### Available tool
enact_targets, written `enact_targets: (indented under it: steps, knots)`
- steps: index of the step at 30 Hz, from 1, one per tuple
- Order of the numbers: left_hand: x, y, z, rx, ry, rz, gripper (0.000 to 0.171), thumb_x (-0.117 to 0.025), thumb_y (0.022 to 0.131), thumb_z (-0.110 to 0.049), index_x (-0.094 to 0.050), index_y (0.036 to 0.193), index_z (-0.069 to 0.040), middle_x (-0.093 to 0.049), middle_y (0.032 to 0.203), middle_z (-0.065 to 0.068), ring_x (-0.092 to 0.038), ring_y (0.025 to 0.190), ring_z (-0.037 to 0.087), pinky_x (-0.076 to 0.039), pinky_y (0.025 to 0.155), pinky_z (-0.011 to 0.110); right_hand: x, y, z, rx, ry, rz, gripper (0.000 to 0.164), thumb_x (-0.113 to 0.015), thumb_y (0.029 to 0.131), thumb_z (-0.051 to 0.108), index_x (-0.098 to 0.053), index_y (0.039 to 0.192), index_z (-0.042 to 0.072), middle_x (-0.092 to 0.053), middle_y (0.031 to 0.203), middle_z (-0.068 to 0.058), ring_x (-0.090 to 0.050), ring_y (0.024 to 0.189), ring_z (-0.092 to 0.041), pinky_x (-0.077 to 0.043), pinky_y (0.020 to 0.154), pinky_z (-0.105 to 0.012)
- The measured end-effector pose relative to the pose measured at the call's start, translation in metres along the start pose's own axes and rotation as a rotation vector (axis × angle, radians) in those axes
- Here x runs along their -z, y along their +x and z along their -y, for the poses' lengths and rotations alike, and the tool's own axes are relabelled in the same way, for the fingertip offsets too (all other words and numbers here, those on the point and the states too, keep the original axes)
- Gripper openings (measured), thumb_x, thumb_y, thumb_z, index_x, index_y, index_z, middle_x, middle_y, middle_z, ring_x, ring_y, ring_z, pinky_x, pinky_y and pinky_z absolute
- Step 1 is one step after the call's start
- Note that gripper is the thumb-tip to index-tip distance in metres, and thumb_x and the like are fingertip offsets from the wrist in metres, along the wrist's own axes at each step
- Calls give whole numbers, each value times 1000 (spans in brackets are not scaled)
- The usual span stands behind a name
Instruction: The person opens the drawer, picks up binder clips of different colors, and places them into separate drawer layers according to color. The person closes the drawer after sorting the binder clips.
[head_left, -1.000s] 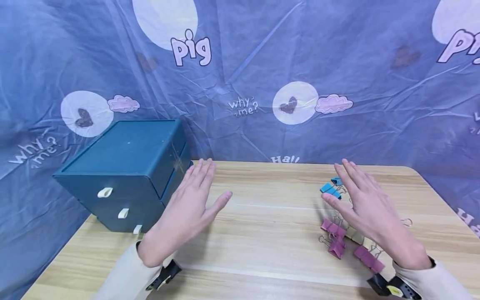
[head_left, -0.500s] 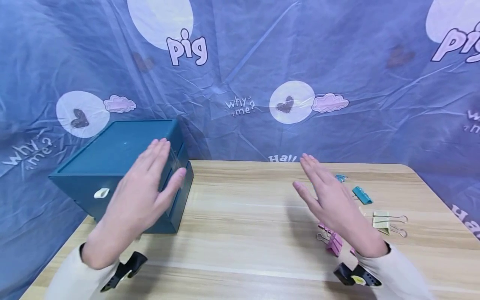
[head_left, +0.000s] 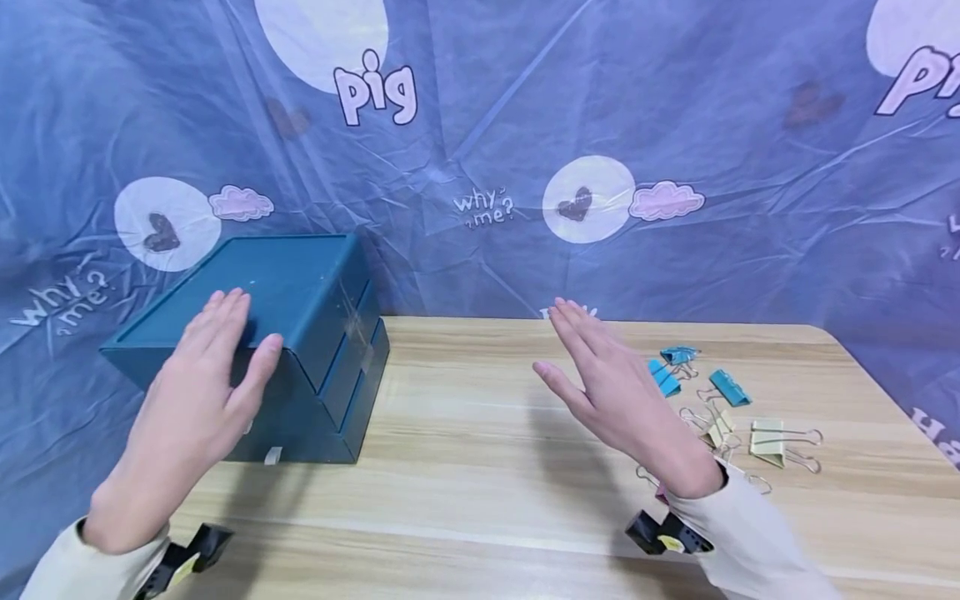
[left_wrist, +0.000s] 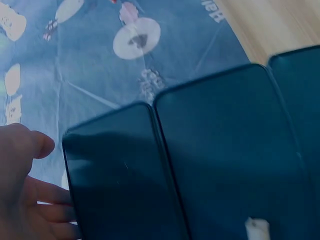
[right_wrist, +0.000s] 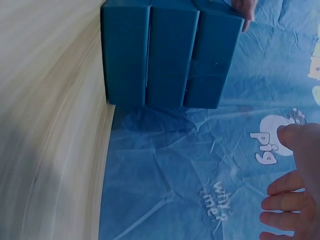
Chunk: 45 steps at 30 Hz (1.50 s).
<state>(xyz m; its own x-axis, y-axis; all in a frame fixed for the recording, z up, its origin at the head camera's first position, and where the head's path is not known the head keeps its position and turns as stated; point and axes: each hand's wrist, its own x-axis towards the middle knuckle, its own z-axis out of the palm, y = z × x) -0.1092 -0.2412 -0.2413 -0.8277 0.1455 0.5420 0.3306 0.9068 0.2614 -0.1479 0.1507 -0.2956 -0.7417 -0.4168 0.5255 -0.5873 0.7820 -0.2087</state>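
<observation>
My left hand is held with straight fingers in front of the teal drawer box, overlapping its top and front in the head view. In the left wrist view the box's drawer fronts fill the right side, with the thumb and fingers beside the nearest one. My right hand hovers over the table with fingers straight and thumb apart, holding nothing. Right of it lie blue binder clips and pale yellow binder clips. A pink binder clip is mostly hidden behind the right wrist.
The wooden table reaches back to a blue printed cloth hanging behind it. White pull tabs, such as the low tab, stick out of the box front. Each wrist wears a black strap.
Both hands have moved left, the left one from beside the box to before its front. The right hand has come off the clips, uncovering blue and yellow ones.
</observation>
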Motion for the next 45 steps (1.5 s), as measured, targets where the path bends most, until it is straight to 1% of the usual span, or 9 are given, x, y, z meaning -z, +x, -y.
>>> enact_targets:
  steps: [4,10,17,20,27,31,35,40,45]
  knots:
    - [3,-6,8,38,-2,15,63,-45,103,-32,-29,147,9,-28,152,28,-15,145,34,-8,118,45,-1,4,4,6,12,-3,67,-52,99,41,-32,150,1,-30,155,-14,-29,141,-32,-28,112,-50]
    - [6,-13,18,35,2,-39,61,-45,103,-30,-31,145,11,-30,150,30,-15,145,34,-8,118,44,-5,5,11,-13,33,4,67,-49,100,42,-32,150,1,-30,155,-14,-27,142,-30,-28,112,-49]
    - [10,-21,28,96,33,-55,61,-40,104,-30,-28,146,11,-26,151,31,-12,146,35,-7,118,47,-14,8,22,-13,51,35,68,-46,100,46,-31,150,1,-27,156,-12,-24,144,-28,-25,114,-48]
    - [10,-22,32,111,37,-63,60,-40,104,-30,-28,146,11,-26,150,31,-12,146,34,-7,118,47,-17,10,26,-3,54,32,68,-45,100,46,-31,150,1,-28,156,-12,-24,144,-27,-25,114,-48]
    - [12,-26,40,152,72,-40,62,-38,105,-32,-24,146,12,-22,151,33,-8,146,36,-4,117,49,-21,20,36,30,62,18,68,-45,100,47,-33,149,1,-29,156,-12,-24,144,-24,-23,115,-44]
    - [14,-28,46,167,78,-55,63,-37,105,-32,-24,146,13,-21,151,32,-8,146,36,-5,117,49,-24,26,43,48,73,19,68,-47,100,46,-33,149,0,-31,155,-14,-26,143,-26,-23,115,-43]
    - [17,-29,51,182,86,-65,63,-37,105,-33,-24,146,13,-20,152,32,-9,146,35,-5,117,49,-28,31,50,69,78,27,68,-49,99,44,-33,149,-1,-32,154,-16,-28,142,-28,-26,114,-45]
    - [20,-28,57,177,89,-87,61,-37,104,-31,-26,145,14,-22,150,33,-12,145,38,-7,117,49,-33,32,58,83,81,35,68,-49,99,43,-34,148,-1,-32,153,-17,-28,142,-27,-24,115,-44]
    - [21,-30,61,204,111,-87,62,-36,104,-31,-24,145,15,-21,150,34,-11,144,40,-7,116,50,-37,34,65,103,89,27,67,-51,99,42,-35,147,-2,-34,152,-17,-30,142,-28,-25,115,-43]
